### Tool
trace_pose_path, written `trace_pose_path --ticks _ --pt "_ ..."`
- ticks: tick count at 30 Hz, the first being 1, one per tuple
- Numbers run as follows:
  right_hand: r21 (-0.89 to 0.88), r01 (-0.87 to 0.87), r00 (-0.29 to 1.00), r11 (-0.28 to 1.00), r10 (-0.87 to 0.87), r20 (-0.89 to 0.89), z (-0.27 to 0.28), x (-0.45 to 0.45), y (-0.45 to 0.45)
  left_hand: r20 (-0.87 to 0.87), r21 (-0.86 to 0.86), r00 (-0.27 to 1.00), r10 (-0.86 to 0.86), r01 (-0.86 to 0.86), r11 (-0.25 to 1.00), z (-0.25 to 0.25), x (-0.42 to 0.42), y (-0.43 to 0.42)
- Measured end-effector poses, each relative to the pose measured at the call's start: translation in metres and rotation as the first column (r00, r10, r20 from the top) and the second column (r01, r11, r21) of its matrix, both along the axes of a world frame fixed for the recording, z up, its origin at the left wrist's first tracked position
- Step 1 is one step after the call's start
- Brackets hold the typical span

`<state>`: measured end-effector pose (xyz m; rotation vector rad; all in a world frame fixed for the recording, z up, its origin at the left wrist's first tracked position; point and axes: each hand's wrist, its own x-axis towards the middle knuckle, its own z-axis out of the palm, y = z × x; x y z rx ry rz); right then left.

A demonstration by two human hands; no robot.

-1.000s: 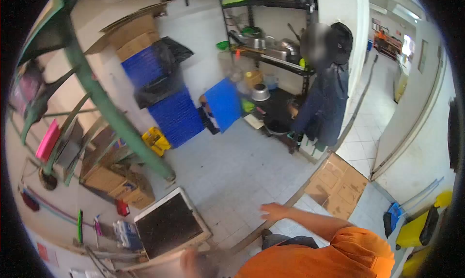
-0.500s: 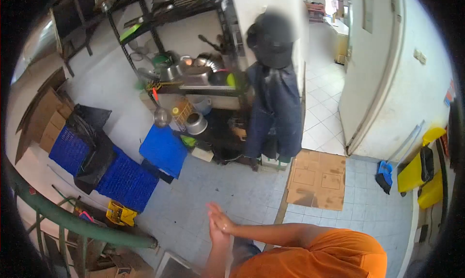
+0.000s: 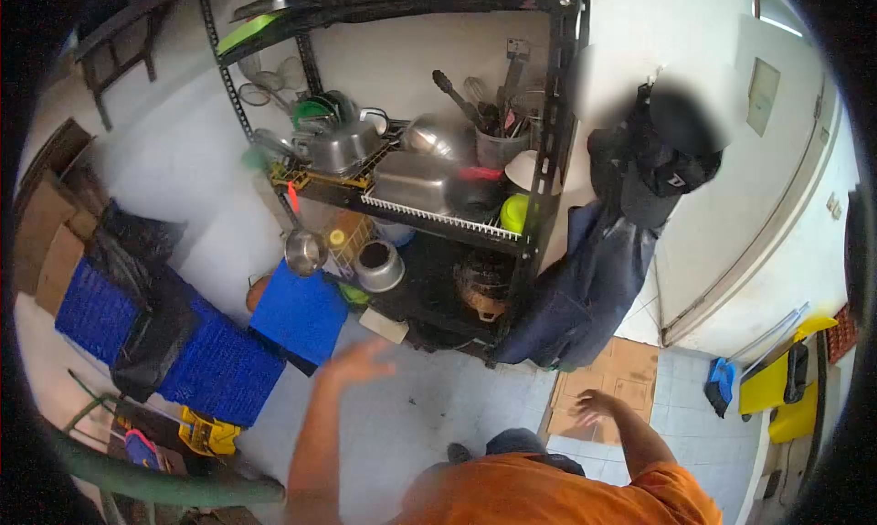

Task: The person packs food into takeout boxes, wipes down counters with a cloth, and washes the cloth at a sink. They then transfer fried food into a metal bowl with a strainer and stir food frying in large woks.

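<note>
My left hand is stretched out over the grey floor, fingers spread and a little blurred, holding nothing. It is nearest to a blue panel and a white slab under the shelf. To the right, my right hand hovers above a flattened cardboard sheet; its fingers are loosely bent, apart, with nothing in them. Ahead stands a black metal rack carrying steel pots, a steel pan, a utensil holder and a lime-green bowl. A steel ladle hangs from it.
Dark aprons and a black cap hang beside the door. On the right are a blue broom and a yellow bin. Blue crates, a yellow plastic item and a green rail lie left.
My hands were pressed together in front of me; now they are far apart, left one forward and left, right one to the right. The view has shifted closer to the rack.
</note>
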<state>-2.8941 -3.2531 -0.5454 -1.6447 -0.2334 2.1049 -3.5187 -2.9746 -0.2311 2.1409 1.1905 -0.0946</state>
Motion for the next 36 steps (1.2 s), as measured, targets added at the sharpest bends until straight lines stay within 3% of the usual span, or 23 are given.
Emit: trace_pose_path --ticks 1,2,4,5,6,7,9,10,11,13,15,17,18,21,23,25,26,30,33,34,35,36 --pt "0.28 -0.184 0.91 0.942 0.055 0.411 -0.029 0.023 -0.017 0.145 0.185 0.987 -0.073 0.045 0.982 0.074 0.028 0.038" --pt "0.3 -0.433 0.557 0.85 -0.008 0.83 -0.055 0.044 -0.032 0.242 0.43 0.97 0.037 -0.141 0.892 0.091 0.044 0.084" --pt "0.293 -0.536 0.179 0.792 -0.232 0.956 -0.062 0.047 -0.064 0.409 0.68 0.912 -0.018 -0.292 0.673 0.158 0.104 0.164" --pt "0.22 -0.304 0.389 0.927 -0.09 0.917 -0.107 0.058 -0.083 0.362 0.808 0.913 -0.19 -0.205 0.553 0.176 0.128 0.207" --pt "0.069 -0.081 0.599 0.994 -0.007 0.801 -0.144 0.067 -0.09 0.276 0.808 0.933 -0.233 -0.094 0.581 0.189 0.152 0.251" --pt "-0.004 0.306 0.809 0.952 -0.258 0.528 -0.064 0.019 -0.082 0.19 0.8 0.941 -0.28 0.017 0.6 0.194 0.175 0.292" --pt "-0.101 0.24 0.924 0.965 -0.196 0.329 -0.078 0.002 -0.09 0.143 0.827 0.937 -0.319 0.063 0.558 0.182 0.215 0.367" --pt "0.013 0.264 0.908 0.964 -0.253 0.334 -0.109 -0.006 -0.097 0.117 0.843 0.934 -0.338 0.087 0.531 0.181 0.232 0.393" --pt "-0.168 0.265 0.949 0.949 -0.226 0.219 -0.147 0.0 -0.097 0.108 0.868 0.893 -0.438 0.13 0.479 0.189 0.245 0.4" --pt "-0.173 0.231 0.919 0.957 -0.156 0.362 -0.131 -0.036 -0.08 0.03 0.889 0.849 -0.528 0.219 0.403 0.172 0.26 0.46" --pt "-0.155 0.233 0.957 0.96 -0.197 0.214 -0.133 -0.046 -0.059 -0.077 0.832 0.877 -0.475 0.319 0.454 0.177 0.262 0.479" --pt "0.067 0.286 0.894 0.956 -0.292 0.339 -0.103 -0.057 -0.052 -0.133 0.81 0.916 -0.378 0.32 0.491 0.178 0.264 0.485" --pt "0.177 0.29 0.855 0.941 -0.337 0.394 -0.049 -0.074 -0.031 -0.137 0.82 0.942 -0.306 0.282 0.498 0.18 0.264 0.48" --pt "-0.049 0.473 0.871 0.88 -0.458 0.175 -0.132 -0.023 -0.006 -0.159 0.802 0.975 -0.157 0.221 0.555 0.179 0.266 0.489" --pt "0.018 0.329 0.84 0.944 -0.301 0.451 -0.1 -0.027 0.024 -0.157 0.777 0.985 -0.065 0.164 0.608 0.193 0.273 0.474" --pt "0.07 0.42 0.801 0.905 -0.406 0.44 -0.11 -0.022 0.029 -0.2 0.786 0.979 0.048 0.131 0.605 0.186 0.279 0.484" --pt "0.077 0.521 0.837 0.85 -0.526 0.153 -0.11 -0.018 0.031 -0.218 0.791 0.97 0.104 0.113 0.601 0.185 0.282 0.488" --pt "0.169 0.398 0.714 0.902 -0.42 0.56 -0.082 -0.069 0.019 -0.166 0.765 0.981 -0.097 0.19 0.616 0.188 0.272 0.507" --pt "0.085 0.548 0.781 0.832 -0.546 0.303 -0.066 -0.1 -0.009 -0.13 0.775 0.976 -0.176 0.21 0.596 0.174 0.273 0.514" --pt "0.037 0.416 0.772 0.909 -0.375 0.513 -0.063 -0.121 -0.015 -0.099 0.794 0.978 -0.184 0.189 0.578 0.17 0.277 0.509" --pt "0.034 0.441 0.8 0.897 -0.409 0.44 -0.061 -0.136 -0.031 -0.067 0.809 0.978 -0.196 0.168 0.563 0.164 0.28 0.505" --pt "0.033 0.497 0.778 0.867 -0.462 0.426 -0.062 -0.153 -0.051 -0.03 0.873 0.972 -0.231 0.138 0.468 0.155 0.286 0.514"
